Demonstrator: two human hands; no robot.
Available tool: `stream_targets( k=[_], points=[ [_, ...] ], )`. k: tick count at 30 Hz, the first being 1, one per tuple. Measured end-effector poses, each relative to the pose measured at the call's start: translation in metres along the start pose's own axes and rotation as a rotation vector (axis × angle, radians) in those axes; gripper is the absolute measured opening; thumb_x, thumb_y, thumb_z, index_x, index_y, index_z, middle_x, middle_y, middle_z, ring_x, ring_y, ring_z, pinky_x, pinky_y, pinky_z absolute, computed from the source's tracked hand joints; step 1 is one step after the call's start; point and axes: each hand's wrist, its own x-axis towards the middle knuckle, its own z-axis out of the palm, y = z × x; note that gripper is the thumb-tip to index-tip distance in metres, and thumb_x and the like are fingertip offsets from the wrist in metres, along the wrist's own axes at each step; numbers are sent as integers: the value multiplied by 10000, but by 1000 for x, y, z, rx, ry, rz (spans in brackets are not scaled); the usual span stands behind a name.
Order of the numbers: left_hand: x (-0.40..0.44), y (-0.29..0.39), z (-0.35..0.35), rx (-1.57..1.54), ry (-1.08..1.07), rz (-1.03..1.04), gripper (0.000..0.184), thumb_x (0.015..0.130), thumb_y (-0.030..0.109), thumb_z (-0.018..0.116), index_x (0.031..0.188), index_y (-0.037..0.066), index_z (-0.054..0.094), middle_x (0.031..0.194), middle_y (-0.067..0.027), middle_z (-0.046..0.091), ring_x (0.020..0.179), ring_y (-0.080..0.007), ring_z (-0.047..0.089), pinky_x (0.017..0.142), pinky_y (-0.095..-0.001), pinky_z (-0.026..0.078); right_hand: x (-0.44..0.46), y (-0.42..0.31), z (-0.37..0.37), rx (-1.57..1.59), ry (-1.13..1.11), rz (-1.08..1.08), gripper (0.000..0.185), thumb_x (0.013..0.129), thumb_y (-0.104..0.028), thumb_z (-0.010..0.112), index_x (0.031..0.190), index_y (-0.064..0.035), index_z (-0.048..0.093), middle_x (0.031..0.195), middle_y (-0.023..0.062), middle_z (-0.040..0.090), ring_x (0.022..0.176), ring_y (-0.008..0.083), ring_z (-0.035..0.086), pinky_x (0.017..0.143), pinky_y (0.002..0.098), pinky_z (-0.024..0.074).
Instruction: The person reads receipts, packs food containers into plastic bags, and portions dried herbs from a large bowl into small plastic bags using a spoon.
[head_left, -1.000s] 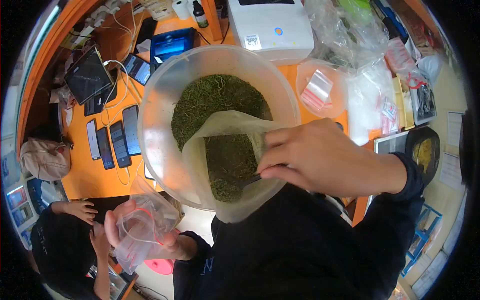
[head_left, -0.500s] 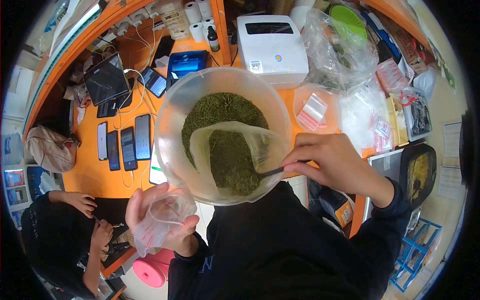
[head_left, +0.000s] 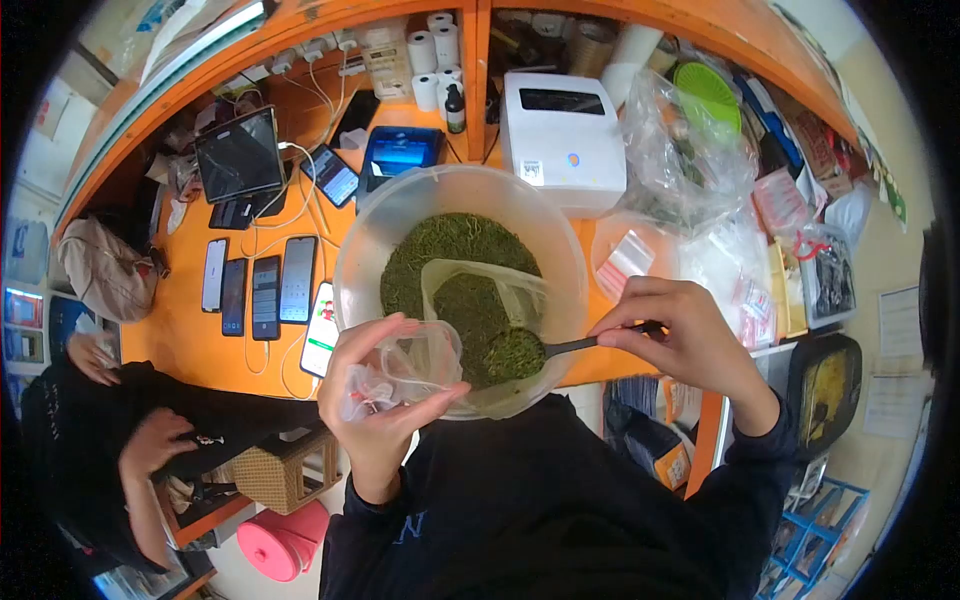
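Observation:
In front of me stands a translucent plastic tub holding dark green, crumbly, shredded plant matter. A pale translucent plastic sheet or bag lies inside it, with more of the green stuff on it. My right hand grips the handle of a black spoon; its bowl, heaped with green bits, is over the tub. My left hand holds a small clear zip bag with its mouth spread, at the tub's near left rim. The bag looks empty, though its lower part is crumpled in my palm.
Several phones and a tablet with cables lie left on the orange table. Behind the tub is a white printer-like machine. Small zip bags lie to the right. A co-worker's hand is at lower left.
The spoon has come up with a heap of green matter. My left hand has moved right and up, bringing the bag over the tub's rim. The camera view has shifted, and the co-worker's hands have moved apart.

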Motion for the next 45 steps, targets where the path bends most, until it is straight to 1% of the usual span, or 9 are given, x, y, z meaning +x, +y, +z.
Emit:
stream_targets(
  k=[4,11,15,19,23,29,33,37,45],
  points=[
    [7,3,1,29,-85,-48,651,536,44,838,1105,-31,532,977,-100,601,869,-128,575,737,-233,465,4,-17,-16,71,164,15,129,719,-83,720,836,-43,684,682,31,540,562,94,466,494,219,334],
    [21,9,14,-135,-142,-142,601,582,37,819,1095,-51,519,958,-89,607,858,-119,572,751,-246,470,18,-44,-6,-46,396,-76,145,702,-123,740,828,-74,688,641,24,515,529,126,456,480,254,354],
    [24,16,15,-284,-128,-306,502,613,60,801,1047,-27,564,905,-61,621,846,-120,579,742,-260,474,20,-43,11,-375,571,-246,188,659,-191,761,826,-135,694,671,1,526,517,126,456,462,259,346],
    [30,11,14,-293,-175,-248,489,632,46,785,1059,-23,556,938,-64,622,863,-123,580,767,-255,467,10,-43,13,-946,567,-522,318,682,-174,652,998,-174,684,748,-27,542,556,99,468,483,234,320],
    [30,9,13,-356,-158,-200,484,642,35,773,1071,-22,555,988,-67,616,909,-124,572,797,-253,455,10,-43,17,-1077,645,-620,411,660,-125,605,1063,-175,666,775,-29,547,573,84,467,483,236,292],
    [26,12,12,-382,-85,-162,563,612,13,790,1119,-21,548,1049,-78,588,979,-137,550,818,-272,454,0,-60,4,-852,680,-248,231,722,-206,676,948,-161,686,716,-6,512,548,128,472,483,265,326],
    [21,6,17,-219,16,57,630,564,4,812,1134,-14,545,1034,-96,583,978,-177,560,824,-288,459,9,-54,17,-565,379,-91,231,699,-231,723,901,-129,674,768,24,532,607,186,529,538,294,415],
    [18,6,26,-157,81,170,697,526,14,828,1160,-4,539,1031,-111,581,978,-206,564,837,-308,460,35,-89,35,-159,483,-313,225,687,-217,728,884,-125,673,964,64,548,763,216,564,651,301,466],
    [20,11,15,-453,22,5,617,588,28,810,1145,-21,549,1100,-116,588,992,-184,567,853,-307,457,47,-83,31,-224,474,-500,168,664,-131,735,824,-138,687,949,53,554,830,221,557,677,304,476]
  ],
)
